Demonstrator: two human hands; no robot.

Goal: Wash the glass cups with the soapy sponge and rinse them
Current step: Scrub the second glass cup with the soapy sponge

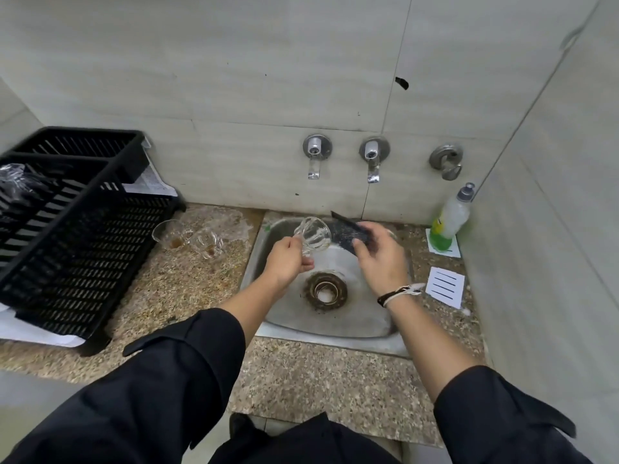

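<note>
Over the steel sink [365, 324], my left hand [286, 261] grips a clear glass cup [315, 234] by its base, tilted with the mouth facing right. My right hand [380, 259] holds a dark flat sponge [350, 231] just to the right of the cup's mouth. On the counter left of the sink stand two more glass cups [169, 234] [207, 244], each with brown residue at the bottom. Another clear glass [15, 180] lies in the black rack at the far left.
A black plastic dish rack [77, 236] fills the left counter. Two wall taps [315, 157] [373, 159] and a valve [447, 160] sit above the sink. A dish soap bottle [450, 219] and a white card [445, 286] are on the right counter, close to the side wall.
</note>
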